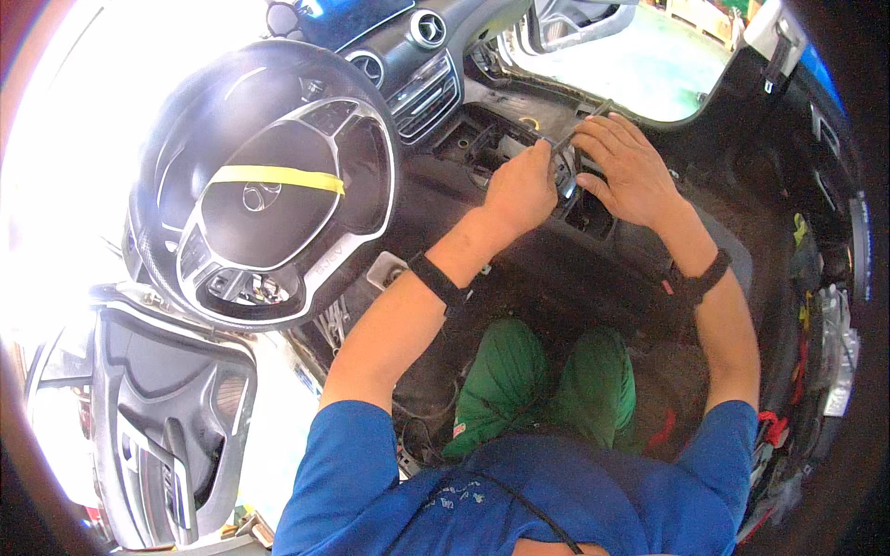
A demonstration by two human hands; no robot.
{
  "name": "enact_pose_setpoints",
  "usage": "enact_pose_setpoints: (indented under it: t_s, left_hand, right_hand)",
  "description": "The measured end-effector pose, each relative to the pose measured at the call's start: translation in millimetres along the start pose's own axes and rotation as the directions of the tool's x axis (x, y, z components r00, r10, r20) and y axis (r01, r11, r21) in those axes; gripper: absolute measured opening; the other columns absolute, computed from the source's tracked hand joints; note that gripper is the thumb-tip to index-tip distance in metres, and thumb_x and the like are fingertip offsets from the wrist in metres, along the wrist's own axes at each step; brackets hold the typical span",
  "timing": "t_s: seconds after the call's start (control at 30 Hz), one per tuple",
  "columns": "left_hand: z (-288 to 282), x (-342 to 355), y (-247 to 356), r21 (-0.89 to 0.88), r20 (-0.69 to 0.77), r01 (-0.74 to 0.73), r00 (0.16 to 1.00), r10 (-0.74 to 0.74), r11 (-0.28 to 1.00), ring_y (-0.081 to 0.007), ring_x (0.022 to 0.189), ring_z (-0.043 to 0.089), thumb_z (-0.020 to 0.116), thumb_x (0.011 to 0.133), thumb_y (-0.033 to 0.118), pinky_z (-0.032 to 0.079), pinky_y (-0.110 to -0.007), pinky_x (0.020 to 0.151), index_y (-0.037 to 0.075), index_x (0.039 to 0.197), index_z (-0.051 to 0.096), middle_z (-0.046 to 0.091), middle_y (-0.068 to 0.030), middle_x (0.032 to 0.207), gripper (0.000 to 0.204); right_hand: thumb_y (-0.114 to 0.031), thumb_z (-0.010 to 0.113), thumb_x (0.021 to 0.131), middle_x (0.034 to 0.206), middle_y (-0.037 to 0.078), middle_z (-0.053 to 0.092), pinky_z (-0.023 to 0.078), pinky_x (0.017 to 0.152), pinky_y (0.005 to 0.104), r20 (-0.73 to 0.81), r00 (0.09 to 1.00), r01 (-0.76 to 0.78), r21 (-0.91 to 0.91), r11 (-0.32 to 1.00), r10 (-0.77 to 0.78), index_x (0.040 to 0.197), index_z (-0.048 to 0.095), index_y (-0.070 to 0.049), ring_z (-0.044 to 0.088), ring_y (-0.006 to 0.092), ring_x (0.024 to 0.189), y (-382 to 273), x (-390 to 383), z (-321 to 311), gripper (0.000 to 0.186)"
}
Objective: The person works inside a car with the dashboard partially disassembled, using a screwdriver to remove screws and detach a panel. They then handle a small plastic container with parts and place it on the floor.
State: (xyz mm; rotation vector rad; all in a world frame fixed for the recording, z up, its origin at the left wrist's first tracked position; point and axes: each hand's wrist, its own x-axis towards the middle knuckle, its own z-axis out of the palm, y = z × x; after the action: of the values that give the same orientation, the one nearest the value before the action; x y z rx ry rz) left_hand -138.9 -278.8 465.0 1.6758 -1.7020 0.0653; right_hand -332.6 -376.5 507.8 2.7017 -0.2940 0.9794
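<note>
A thin, dark bar [566, 140] is above the console [443, 154], between the hands. Its long axis slants from near left to far right: the near end runs into the left hand [525, 189], while the far end points away toward the passenger side and the far door [582, 25]. How far it runs inside the fist is hidden.

The left hand is curled into a fist around the near end of the bar, thumb side up. The right hand [629, 173] is partly spread, its fingers close together and bent over the bar, their tips at its edge, and its thumb well apart on the near side; whether those fingers press on the bar or only rest there, I cannot tell. Below and between the hands, a shiny panel [563, 172] shows in the console, and a dark opening [591, 215] lies just nearer, to its right.

To the left is the steering wheel [393, 176], with a strip of yellow tape [278, 176] across its middle. Two round air vents [428, 30] are on the dashboard, far of the console. A black band [436, 280] circles the left wrist. Near left stands a car door [167, 375]; green trousers [512, 371] cover the person's knees.
</note>
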Motion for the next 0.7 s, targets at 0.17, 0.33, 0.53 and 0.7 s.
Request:
enact_pose_setpoints:
  t_s: [0.17,0.33,0.53,0.7]
  left_hand:
    - [-5,-1,5,-0.066,0.085,0.031,0.996,-0.026,0.997,-0.0493,0.088,0.064,0.055,0.096,0.012,0.050,-0.058,0.074,-0.001,0.101,0.051,0.065,-0.0277,0.088,0.014]
    - [-18,-10,19,-0.032,0.120,0.008,0.993,-0.004,0.999,-0.0488,0.105,0.062,0.066,0.091,0.018,0.051,-0.055,0.087,-0.003,0.110,0.053,0.061,-0.0312,0.110,0.031]
    - [-83,-39,-21,0.295,-0.247,-0.038,0.962,0.114,0.955,-0.0409,0.098,0.060,0.076,0.080,0.014,0.050,-0.048,0.088,-0.001,0.112,0.056,0.060,-0.0231,0.108,0.041]
    - [-118,-66,-47,0.520,-0.373,-0.051,0.885,0.280,0.853,-0.0404,0.100,0.057,0.073,0.076,0.004,0.047,-0.049,0.090,0.000,0.107,0.055,0.058,-0.0203,0.107,0.037]
  right_hand:
    - [-0.033,0.065,0.093,0.125,0.015,0.061,0.033,0.120,0.0463,0.202,0.976,0.092,-0.024,0.995,-0.085,0.130,0.058,-0.007,0.055,0.0350,0.125,10,28,-1,0.046]
    - [-0.023,0.073,0.085,0.103,0.013,0.059,0.043,0.098,0.0468,0.365,0.928,0.065,0.029,0.997,-0.071,0.107,0.057,-0.004,0.057,0.0336,0.105,12,34,15,0.032]
    - [-0.022,0.061,0.094,0.086,0.013,0.066,0.051,0.083,0.0460,0.290,0.952,-0.055,-0.164,0.985,0.101,0.099,0.060,-0.002,0.067,0.0345,0.085,10,31,39,0.021]
    - [-0.012,0.057,0.092,0.079,0.019,0.071,0.059,0.068,0.0438,0.186,0.895,-0.309,-0.399,0.863,0.406,0.096,0.060,-0.001,0.074,0.0347,0.076,3,46,70,0.012]
